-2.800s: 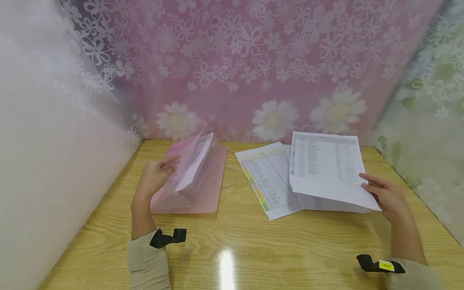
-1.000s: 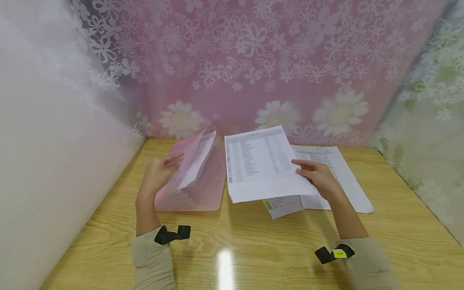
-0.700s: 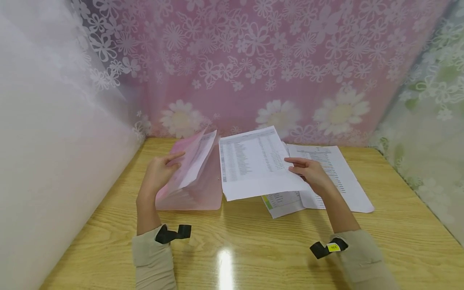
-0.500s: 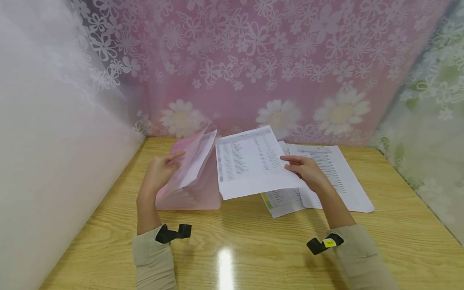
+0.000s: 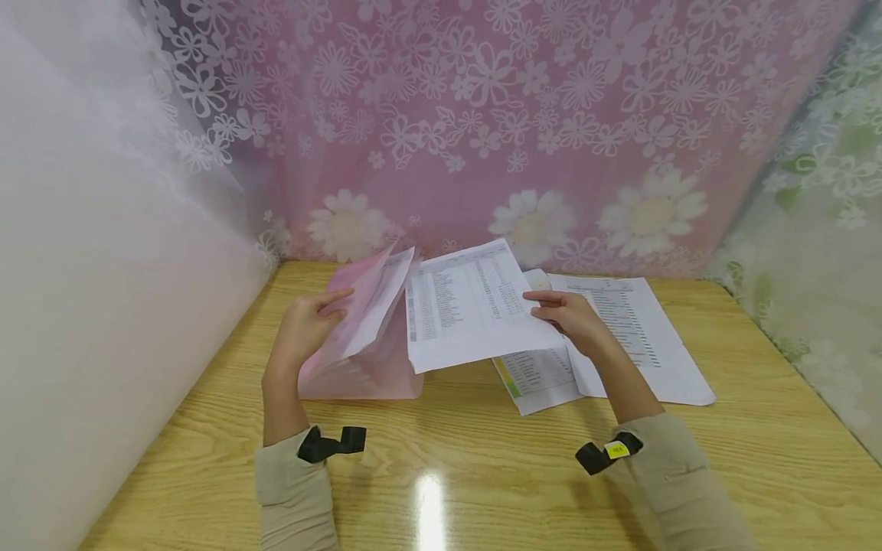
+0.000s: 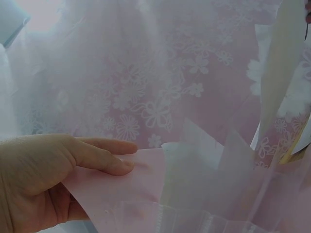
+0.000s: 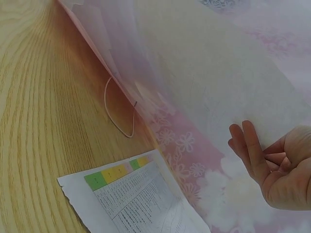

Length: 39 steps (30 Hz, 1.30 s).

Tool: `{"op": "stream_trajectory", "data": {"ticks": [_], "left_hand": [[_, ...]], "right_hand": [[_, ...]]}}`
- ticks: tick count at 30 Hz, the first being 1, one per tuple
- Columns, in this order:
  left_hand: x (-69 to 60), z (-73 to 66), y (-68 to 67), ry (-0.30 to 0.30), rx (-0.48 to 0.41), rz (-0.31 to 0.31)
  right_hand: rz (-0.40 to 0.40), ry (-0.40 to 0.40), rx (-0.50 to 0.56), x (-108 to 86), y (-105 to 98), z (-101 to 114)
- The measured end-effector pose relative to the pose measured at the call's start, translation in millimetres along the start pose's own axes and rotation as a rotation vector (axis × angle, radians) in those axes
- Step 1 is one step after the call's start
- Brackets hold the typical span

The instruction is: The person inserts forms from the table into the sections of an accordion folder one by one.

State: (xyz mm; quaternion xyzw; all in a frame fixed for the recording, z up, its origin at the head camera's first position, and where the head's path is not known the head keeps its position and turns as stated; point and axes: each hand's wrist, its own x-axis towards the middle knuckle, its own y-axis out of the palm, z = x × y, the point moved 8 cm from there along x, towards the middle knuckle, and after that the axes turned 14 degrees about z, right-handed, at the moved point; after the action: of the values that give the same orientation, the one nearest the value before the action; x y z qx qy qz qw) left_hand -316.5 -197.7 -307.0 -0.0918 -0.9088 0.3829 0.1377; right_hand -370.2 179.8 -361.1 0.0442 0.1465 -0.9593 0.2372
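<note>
At the left of the head view, my left hand (image 5: 303, 329) pinches the raised cover of a pink expanding file folder (image 5: 386, 375), thumb on one face and fingers on the other. Pleated pockets and white papers (image 6: 194, 150) show inside it. My right hand (image 5: 568, 317) pinches the right edge of a printed sheet (image 5: 468, 306). That sheet is held above the table, its left edge at the folder's opening; in the right wrist view its pale back faces the camera. Whether its left edge is inside a pocket I cannot tell.
A sheet with colored row labels (image 5: 537, 379) lies on the wooden table (image 5: 482, 474), partly under the held sheet. Right of it lies another printed sheet (image 5: 661, 344). A thin elastic loop (image 7: 108, 104) hangs from the folder's edge. A pink floral curtain (image 5: 441, 153) stands behind.
My right hand has carried the printed sheet leftward from above the right-hand papers to the folder, uncovering the sheet on the right. My left hand keeps the folder cover raised.
</note>
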Motion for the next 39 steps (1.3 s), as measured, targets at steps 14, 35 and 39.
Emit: {"op": "stream_trajectory", "data": {"ticks": [14, 35, 39], "left_hand": [[-0.9, 1.5, 0.5, -0.019, -0.009, 0.01], [-0.5, 1.5, 0.2, -0.018, -0.005, 0.011], [-0.5, 0.3, -0.6, -0.009, -0.006, 0.008]], "right_hand": [[-0.004, 0.011, 0.037, 16.9, 10, 5], [-0.033, -0.027, 0.051, 33.7, 43, 13], [-0.061, -0.021, 0.039, 35.7, 49, 14]]}}
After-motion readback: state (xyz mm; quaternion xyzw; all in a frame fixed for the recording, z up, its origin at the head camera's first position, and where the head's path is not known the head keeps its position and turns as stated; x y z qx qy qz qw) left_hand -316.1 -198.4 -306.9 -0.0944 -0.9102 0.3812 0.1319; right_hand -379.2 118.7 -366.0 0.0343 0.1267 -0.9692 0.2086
